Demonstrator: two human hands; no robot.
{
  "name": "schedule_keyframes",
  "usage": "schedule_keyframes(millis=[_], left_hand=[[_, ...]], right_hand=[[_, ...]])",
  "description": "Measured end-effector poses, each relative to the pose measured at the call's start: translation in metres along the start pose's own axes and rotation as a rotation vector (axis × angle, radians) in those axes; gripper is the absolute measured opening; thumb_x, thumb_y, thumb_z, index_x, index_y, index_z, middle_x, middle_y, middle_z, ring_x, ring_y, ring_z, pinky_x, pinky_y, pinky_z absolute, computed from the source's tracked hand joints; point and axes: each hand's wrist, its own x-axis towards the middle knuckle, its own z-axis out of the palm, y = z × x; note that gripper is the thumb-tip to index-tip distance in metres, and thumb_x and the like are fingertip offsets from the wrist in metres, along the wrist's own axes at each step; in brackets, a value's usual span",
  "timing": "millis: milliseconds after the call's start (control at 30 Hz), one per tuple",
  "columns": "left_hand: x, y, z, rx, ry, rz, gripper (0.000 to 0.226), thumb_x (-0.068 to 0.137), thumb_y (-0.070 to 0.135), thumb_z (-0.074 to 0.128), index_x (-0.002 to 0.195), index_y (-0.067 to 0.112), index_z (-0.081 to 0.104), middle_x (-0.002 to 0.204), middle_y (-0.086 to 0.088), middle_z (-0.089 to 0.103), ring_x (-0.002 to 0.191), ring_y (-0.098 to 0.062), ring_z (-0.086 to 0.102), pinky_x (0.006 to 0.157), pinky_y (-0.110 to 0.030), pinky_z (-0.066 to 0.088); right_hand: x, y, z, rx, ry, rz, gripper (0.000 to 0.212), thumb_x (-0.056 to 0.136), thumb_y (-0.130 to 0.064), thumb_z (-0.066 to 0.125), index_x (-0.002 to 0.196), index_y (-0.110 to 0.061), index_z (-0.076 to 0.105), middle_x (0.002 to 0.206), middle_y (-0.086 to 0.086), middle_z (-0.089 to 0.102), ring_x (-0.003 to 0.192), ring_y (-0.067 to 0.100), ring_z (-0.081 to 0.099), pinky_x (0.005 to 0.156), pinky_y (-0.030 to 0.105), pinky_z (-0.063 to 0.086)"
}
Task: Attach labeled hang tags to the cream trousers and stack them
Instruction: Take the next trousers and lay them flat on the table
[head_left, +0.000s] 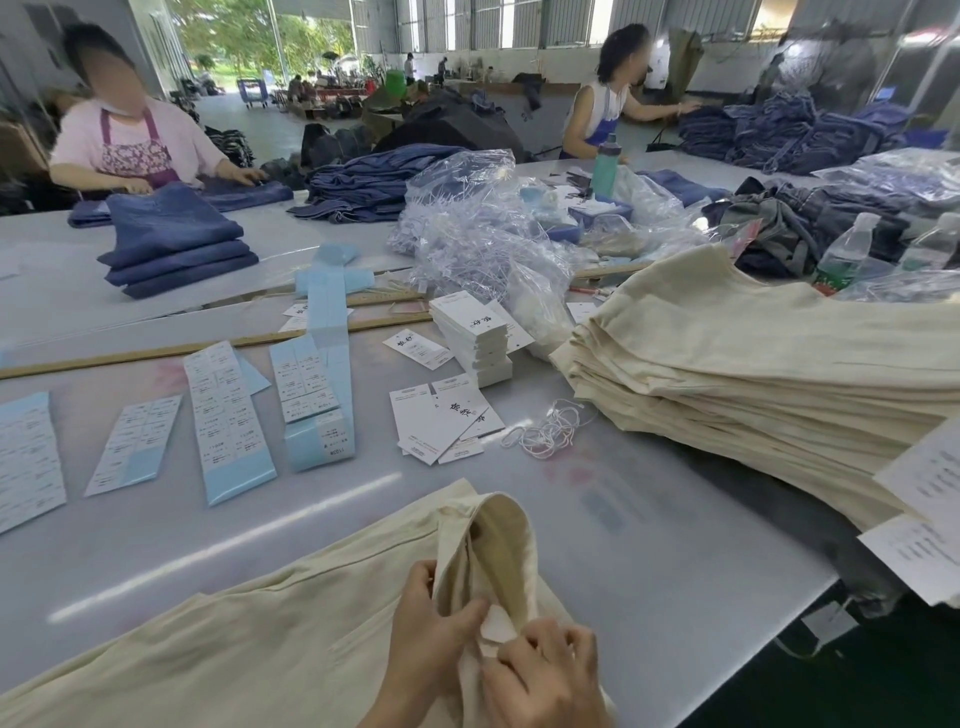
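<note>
A pair of cream trousers (249, 639) lies across the near table edge, its waistband opened upward. My left hand (431, 629) grips the waistband fabric, its thumb on a small white inner label (497, 626). My right hand (545, 675) pinches the same label and fabric from the right. A tall stack of folded cream trousers (753, 374) rests at the right. White hang tags (447, 421) lie loose mid-table, with a taller pile of hang tags (475, 338) behind them. White string loops (545, 431) lie beside the tags.
Blue sticker sheets (228, 415) are spread at the left, beside a wooden ruler (156, 353). Clear plastic bags (478, 234), water bottles (847, 249) and folded denim (171, 244) fill the back. Two people work at the far side. Paper sheets (924, 519) hang at the right.
</note>
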Motion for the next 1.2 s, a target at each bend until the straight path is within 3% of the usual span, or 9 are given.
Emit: schedule_keyframes(millis=[167, 233, 300, 400, 467, 733, 867, 1067, 1200], left_hand=[[0.001, -0.005, -0.006, -0.088, 0.004, -0.078, 0.03, 0.068, -0.003, 0.078, 0.088, 0.007, 0.057, 0.077, -0.008, 0.066, 0.067, -0.016, 0.063, 0.052, -0.017, 0.044], [-0.001, -0.007, -0.007, -0.141, 0.018, -0.099, 0.031, 0.067, -0.009, 0.077, 0.088, 0.005, 0.059, 0.077, -0.011, 0.067, 0.067, -0.021, 0.064, 0.054, -0.022, 0.047], [-0.004, -0.006, -0.007, -0.215, 0.019, -0.125, 0.031, 0.066, -0.015, 0.075, 0.087, 0.003, 0.062, 0.074, -0.013, 0.069, 0.065, -0.023, 0.066, 0.052, -0.025, 0.048], [-0.008, -0.004, -0.007, -0.331, -0.013, -0.148, 0.035, 0.061, -0.016, 0.077, 0.09, 0.0, 0.067, 0.073, -0.015, 0.072, 0.062, -0.022, 0.069, 0.047, -0.024, 0.05], [-0.01, -0.003, -0.008, -0.393, -0.034, -0.152, 0.036, 0.06, -0.015, 0.076, 0.093, -0.002, 0.067, 0.077, -0.019, 0.072, 0.064, -0.026, 0.07, 0.048, -0.026, 0.051], [-0.017, 0.001, -0.012, -0.516, -0.033, -0.157, 0.026, 0.071, -0.021, 0.064, 0.092, -0.006, 0.066, 0.069, -0.016, 0.072, 0.056, -0.02, 0.069, 0.042, -0.022, 0.049], [-0.015, -0.001, -0.01, -0.519, -0.044, -0.161, 0.034, 0.062, -0.017, 0.072, 0.094, -0.006, 0.067, 0.078, -0.022, 0.072, 0.064, -0.027, 0.07, 0.047, -0.027, 0.052], [-0.012, -0.007, -0.011, -0.502, -0.037, -0.16, 0.052, 0.045, 0.002, 0.078, 0.096, -0.001, 0.068, 0.089, -0.024, 0.071, 0.08, -0.036, 0.068, 0.066, -0.038, 0.055], [-0.01, -0.008, -0.011, -0.475, -0.077, -0.12, 0.048, 0.045, -0.009, 0.083, 0.091, -0.005, 0.068, 0.083, -0.027, 0.07, 0.069, -0.033, 0.069, 0.054, -0.034, 0.054]], right_hand=[[0.005, 0.011, -0.006, 0.129, -0.101, 0.18, 0.03, 0.068, -0.023, 0.059, 0.039, -0.022, 0.055, 0.039, -0.01, 0.045, 0.051, 0.01, 0.044, 0.058, 0.027, 0.03], [0.01, 0.02, -0.009, 0.134, -0.249, 0.217, 0.017, 0.056, -0.031, 0.074, 0.044, -0.027, 0.062, 0.042, -0.013, 0.051, 0.054, 0.011, 0.048, 0.06, 0.024, 0.028], [0.024, 0.027, -0.013, 0.1, -0.506, 0.249, 0.035, 0.035, -0.046, 0.089, 0.06, -0.031, 0.07, 0.056, -0.018, 0.062, 0.059, 0.008, 0.059, 0.065, 0.024, 0.031], [0.041, 0.032, -0.017, 0.14, -0.957, 0.37, 0.055, 0.068, -0.063, 0.067, 0.114, -0.035, 0.059, 0.112, -0.017, 0.061, 0.111, 0.007, 0.05, 0.079, 0.034, 0.025], [0.041, 0.033, -0.011, 0.178, -1.113, 0.404, 0.056, 0.072, -0.066, 0.06, 0.115, -0.031, 0.053, 0.116, -0.014, 0.056, 0.118, 0.01, 0.044, 0.083, 0.034, 0.025], [0.036, 0.025, -0.004, 0.426, -1.051, 0.671, 0.054, 0.054, -0.06, 0.071, 0.1, -0.035, 0.062, 0.098, -0.013, 0.06, 0.1, 0.007, 0.053, 0.091, 0.023, 0.039], [0.031, 0.028, -0.003, 0.538, -0.947, 0.745, 0.017, 0.063, -0.044, 0.074, 0.072, -0.044, 0.059, 0.078, -0.017, 0.064, 0.075, 0.0, 0.051, 0.083, 0.022, 0.044], [0.029, 0.04, -0.007, 0.725, -0.826, 0.864, 0.037, 0.076, -0.005, 0.069, 0.071, -0.04, 0.056, 0.051, -0.025, 0.06, 0.057, -0.006, 0.056, 0.061, 0.009, 0.042], [0.035, 0.036, -0.009, 0.617, -0.971, 0.706, 0.017, 0.075, -0.034, 0.072, 0.089, -0.041, 0.066, 0.061, -0.034, 0.057, 0.072, -0.008, 0.052, 0.082, 0.023, 0.042]])
